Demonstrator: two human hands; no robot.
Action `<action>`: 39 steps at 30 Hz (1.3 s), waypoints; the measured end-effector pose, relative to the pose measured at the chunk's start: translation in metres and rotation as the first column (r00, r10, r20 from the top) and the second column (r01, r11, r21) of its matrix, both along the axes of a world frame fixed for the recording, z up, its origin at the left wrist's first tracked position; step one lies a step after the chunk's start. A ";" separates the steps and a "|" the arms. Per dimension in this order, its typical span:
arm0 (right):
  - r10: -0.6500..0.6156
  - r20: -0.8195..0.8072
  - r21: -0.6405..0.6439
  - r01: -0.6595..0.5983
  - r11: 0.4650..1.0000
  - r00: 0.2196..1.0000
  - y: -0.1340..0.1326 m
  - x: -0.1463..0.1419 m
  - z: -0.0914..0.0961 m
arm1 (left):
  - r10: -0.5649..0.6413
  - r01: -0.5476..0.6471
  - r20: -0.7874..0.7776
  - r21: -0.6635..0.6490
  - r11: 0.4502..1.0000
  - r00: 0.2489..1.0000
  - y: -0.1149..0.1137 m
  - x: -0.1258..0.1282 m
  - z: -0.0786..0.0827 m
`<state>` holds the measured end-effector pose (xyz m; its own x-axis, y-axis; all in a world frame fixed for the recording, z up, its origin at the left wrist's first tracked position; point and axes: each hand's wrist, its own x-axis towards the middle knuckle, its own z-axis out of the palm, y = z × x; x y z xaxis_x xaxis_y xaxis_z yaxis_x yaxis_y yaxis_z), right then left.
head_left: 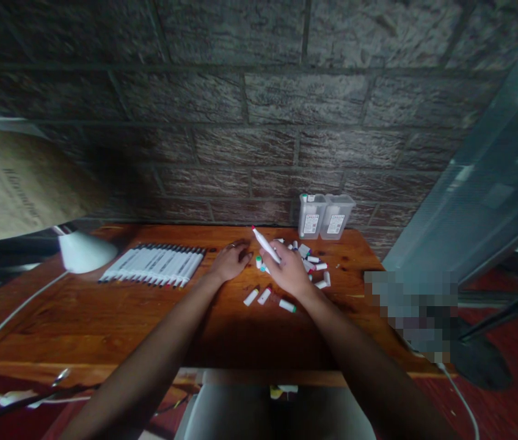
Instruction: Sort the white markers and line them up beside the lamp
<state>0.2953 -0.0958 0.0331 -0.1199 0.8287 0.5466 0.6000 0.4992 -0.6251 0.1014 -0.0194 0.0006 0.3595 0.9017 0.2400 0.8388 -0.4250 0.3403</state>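
In the head view my right hand (pixel 290 272) grips a white marker (pixel 266 244) with a red tip that points up and to the left. A heap of loose white marker caps (pixel 321 266) with coloured ends lies around and behind that hand, partly hidden by it. Nearer to me are a few separate caps (pixel 264 296), with yellow, red and green ends. My left hand (pixel 230 263), a ring on one finger, rests on the wooden table with nothing in it and its fingers apart. Left of it, white markers (pixel 153 264) with dark ends lie side by side in a row.
Two clear plastic cases (pixel 325 217) stand at the back against the brick wall (pixel 250 153). A lamp (pixel 85 249) with a large tan shade stands at the left, its white cable (pixel 7 318) running over the table (pixel 103 330). A blurred-out patch covers the right edge.
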 end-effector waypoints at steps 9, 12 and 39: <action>-0.013 -0.005 -0.016 0.013 1.000 1.000 0.001 0.001 0.000 | 0.062 -0.062 -0.032 -0.015 0.998 0.998 -0.003 0.001 0.002; -0.008 0.003 -0.020 0.008 1.000 1.000 -0.001 0.000 0.002 | 0.068 -0.069 -0.073 -0.011 0.998 0.995 -0.005 0.002 0.004; -0.055 -0.072 0.023 0.056 0.998 0.996 0.005 0.010 0.004 | -0.099 0.074 0.740 0.067 0.995 0.666 -0.032 0.026 0.031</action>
<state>0.3050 -0.0910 0.0375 -0.0339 0.8189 0.5730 0.5815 0.4824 -0.6550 0.1275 -0.0509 0.0312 0.1280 0.8640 0.4870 0.2742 -0.5027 0.8198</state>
